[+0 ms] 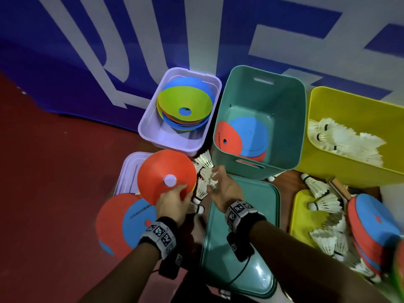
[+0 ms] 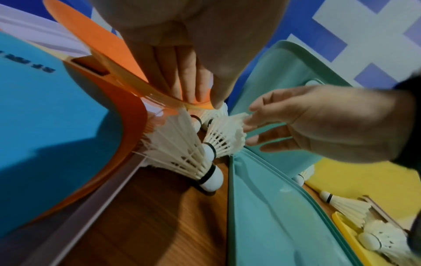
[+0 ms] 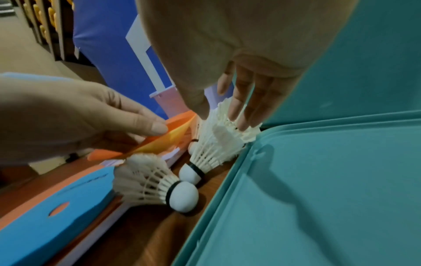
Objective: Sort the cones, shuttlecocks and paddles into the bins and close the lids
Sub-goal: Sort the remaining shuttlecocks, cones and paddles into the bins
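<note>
Above the lilac lid [image 1: 131,169], my left hand [image 1: 172,203] is pinching the near rim of an orange cone [image 1: 166,176], thumb on top and fingers underneath, holding the cone tilted in the air. A yellow edge is showing just under that rim, so I cannot tell whether I am gripping one cone or two. My right hand [image 1: 223,189] is reaching with fingers spread and relaxed, fingertips [image 3: 237,115] touching the feathers of a shuttlecock [image 3: 216,144] that is standing among the loose shuttlecocks [image 1: 204,178] on the wooden floor [image 2: 159,225], between the lilac lid and the teal lid [image 1: 240,248]. No finger is closing round it.

A red-and-blue paddle [image 1: 124,221] is lying on the lilac lid's near end, below my left wrist. Ahead, the lilac bin [image 1: 150,127] is holding stacked cones [image 1: 185,106], the teal bin [image 1: 284,106] is holding paddles [image 1: 242,138], and the yellow bin [image 1: 349,106] is holding shuttlecocks. To my right, more shuttlecocks are lying on the yellow lid [image 1: 299,215], beside a stack of paddles [image 1: 373,230].
</note>
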`<state>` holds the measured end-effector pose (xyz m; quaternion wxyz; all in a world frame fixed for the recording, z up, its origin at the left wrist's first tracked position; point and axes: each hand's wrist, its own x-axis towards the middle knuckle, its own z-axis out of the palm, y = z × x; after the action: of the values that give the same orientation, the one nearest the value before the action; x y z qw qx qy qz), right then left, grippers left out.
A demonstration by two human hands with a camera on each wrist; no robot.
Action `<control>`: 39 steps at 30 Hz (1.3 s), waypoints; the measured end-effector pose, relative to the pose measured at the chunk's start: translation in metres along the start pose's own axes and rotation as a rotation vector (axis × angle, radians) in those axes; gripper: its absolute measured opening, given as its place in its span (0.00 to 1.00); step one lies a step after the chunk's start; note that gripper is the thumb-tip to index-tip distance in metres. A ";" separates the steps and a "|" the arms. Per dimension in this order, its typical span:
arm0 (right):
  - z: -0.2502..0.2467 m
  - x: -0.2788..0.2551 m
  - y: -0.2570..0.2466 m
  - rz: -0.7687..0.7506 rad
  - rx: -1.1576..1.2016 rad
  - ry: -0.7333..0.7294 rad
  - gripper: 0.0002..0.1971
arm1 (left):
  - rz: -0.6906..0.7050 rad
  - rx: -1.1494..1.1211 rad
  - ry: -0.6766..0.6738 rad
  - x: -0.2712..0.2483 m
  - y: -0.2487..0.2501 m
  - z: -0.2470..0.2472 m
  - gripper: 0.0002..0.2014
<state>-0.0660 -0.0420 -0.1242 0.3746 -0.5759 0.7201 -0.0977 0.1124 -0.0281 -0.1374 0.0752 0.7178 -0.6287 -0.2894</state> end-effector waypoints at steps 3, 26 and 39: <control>0.007 -0.004 0.001 0.004 -0.108 -0.017 0.16 | 0.009 -0.066 0.020 0.001 -0.004 -0.005 0.16; -0.058 -0.050 -0.027 -0.352 0.269 0.367 0.03 | 0.221 -0.768 0.475 -0.002 0.063 -0.103 0.04; -0.163 -0.031 -0.026 -0.247 0.575 0.765 0.04 | 0.572 -0.591 0.508 0.067 0.115 -0.156 0.06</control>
<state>-0.1510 -0.0695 0.0181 0.2127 -0.4530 0.6763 -0.5404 0.0956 -0.1542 0.0240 0.5037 0.5121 -0.6536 -0.2387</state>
